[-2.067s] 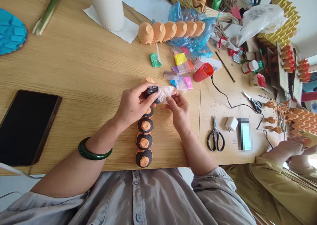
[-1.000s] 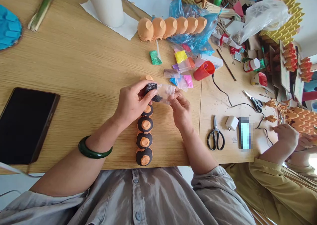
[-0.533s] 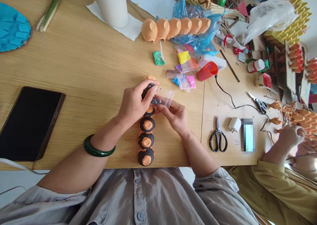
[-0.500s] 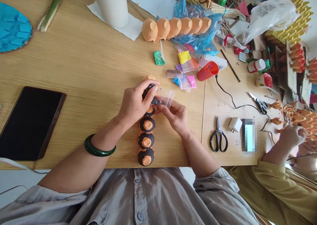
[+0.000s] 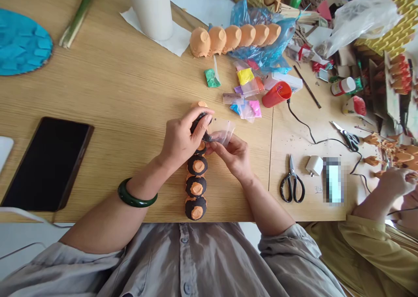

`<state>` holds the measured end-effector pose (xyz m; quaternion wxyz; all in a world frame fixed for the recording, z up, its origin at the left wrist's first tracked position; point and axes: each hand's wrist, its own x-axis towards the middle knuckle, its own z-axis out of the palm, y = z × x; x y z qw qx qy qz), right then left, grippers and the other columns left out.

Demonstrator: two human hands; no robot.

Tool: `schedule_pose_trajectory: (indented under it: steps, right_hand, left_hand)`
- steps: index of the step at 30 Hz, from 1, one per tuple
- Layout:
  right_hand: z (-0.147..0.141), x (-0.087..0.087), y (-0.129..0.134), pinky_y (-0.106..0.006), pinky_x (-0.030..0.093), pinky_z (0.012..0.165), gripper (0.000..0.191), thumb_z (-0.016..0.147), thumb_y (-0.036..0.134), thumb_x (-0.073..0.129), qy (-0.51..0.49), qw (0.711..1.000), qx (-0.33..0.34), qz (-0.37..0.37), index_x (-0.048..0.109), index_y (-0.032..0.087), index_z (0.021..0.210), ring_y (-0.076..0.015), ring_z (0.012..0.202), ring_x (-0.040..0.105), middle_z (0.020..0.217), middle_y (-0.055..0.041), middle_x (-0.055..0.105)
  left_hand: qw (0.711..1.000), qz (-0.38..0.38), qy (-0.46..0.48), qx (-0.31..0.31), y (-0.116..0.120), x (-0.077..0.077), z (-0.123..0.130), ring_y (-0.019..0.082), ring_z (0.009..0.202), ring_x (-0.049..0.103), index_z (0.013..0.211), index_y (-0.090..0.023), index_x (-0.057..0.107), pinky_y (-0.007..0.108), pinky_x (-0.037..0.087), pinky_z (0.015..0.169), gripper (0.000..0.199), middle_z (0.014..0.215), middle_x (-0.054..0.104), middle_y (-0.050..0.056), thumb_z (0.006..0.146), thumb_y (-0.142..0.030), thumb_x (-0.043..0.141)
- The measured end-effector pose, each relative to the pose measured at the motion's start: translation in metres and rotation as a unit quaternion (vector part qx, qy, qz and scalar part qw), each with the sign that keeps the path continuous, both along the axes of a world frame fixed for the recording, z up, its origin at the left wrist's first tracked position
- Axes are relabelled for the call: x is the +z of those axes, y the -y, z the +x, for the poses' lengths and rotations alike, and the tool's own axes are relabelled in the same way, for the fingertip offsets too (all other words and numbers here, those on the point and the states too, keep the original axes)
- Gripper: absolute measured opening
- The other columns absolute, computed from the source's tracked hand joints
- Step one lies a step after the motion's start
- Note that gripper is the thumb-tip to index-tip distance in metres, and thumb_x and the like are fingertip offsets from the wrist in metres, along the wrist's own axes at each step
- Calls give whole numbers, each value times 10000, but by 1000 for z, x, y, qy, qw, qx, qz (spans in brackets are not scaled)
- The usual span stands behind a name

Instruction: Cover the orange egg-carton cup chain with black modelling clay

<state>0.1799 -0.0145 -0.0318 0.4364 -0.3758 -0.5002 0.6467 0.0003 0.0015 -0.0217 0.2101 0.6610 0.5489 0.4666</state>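
Observation:
A row of orange bumps ringed with black clay (image 5: pixel 197 187) runs up from the table's near edge. Over its far end, my left hand (image 5: pixel 181 133) has thumb and fingers closed round black clay (image 5: pixel 197 122), close to the row. To its right, my right hand (image 5: pixel 233 155) pinches a small clear plastic bag (image 5: pixel 222 133) with dark material at its mouth. The bag meets the black clay between my hands; my fingers partly hide both. An orange end bump (image 5: pixel 200 104) shows beyond my left fingertips.
A tablet (image 5: pixel 45 164) lies left. Ahead stand a white roll (image 5: pixel 152 11) and an orange bump row (image 5: pixel 233 39). Clay packets (image 5: pixel 244 75), a red cup (image 5: pixel 277 94), scissors (image 5: pixel 291 181) and a cable lie right, where another person's hand (image 5: pixel 396 181) works.
The whole view has shifted slightly, so the table's things appear a little further right. The bag's mouth has drawn slightly away from the clay in my left hand, with dark material stretched between.

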Motion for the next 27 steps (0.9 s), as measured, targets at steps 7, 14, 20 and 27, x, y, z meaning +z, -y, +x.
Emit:
schedule_pose_trajectory:
  steps: [7,14,20,27]
  right_hand:
    - [-2,1,4,-268,668,740,315,937,467,894,-1,1000,9,-4,849,225,1133,-117,709,760,881,9,832]
    - [-2,5,3,-277,682,744,307,901,476,925,-3,999,24,-22,822,202,994,-133,733,786,916,-16,852]
    - [-4,5,7,-275,670,721,374,946,523,868,1,1000,13,-6,790,203,1123,-125,688,768,927,-10,829]
    - [-6,5,7,-294,668,667,482,955,519,855,-15,1000,8,-21,788,257,1355,-121,600,728,893,16,806]
  left_hand:
    - [999,-5,40,-2,1,3,2,136,770,772,1131,-199,811,203,546,721,254,1007,865,38,1105,-333,596]
    - [1000,-11,21,-8,2,5,0,137,740,755,1124,-201,820,210,536,717,272,971,856,35,1113,-360,600]
    - [998,-30,59,-7,2,9,1,135,701,731,1105,-212,818,229,533,671,265,955,853,29,1102,-367,603]
    - [987,-92,129,0,2,13,5,170,792,757,1047,-208,809,241,545,634,304,979,839,47,1085,-445,622]
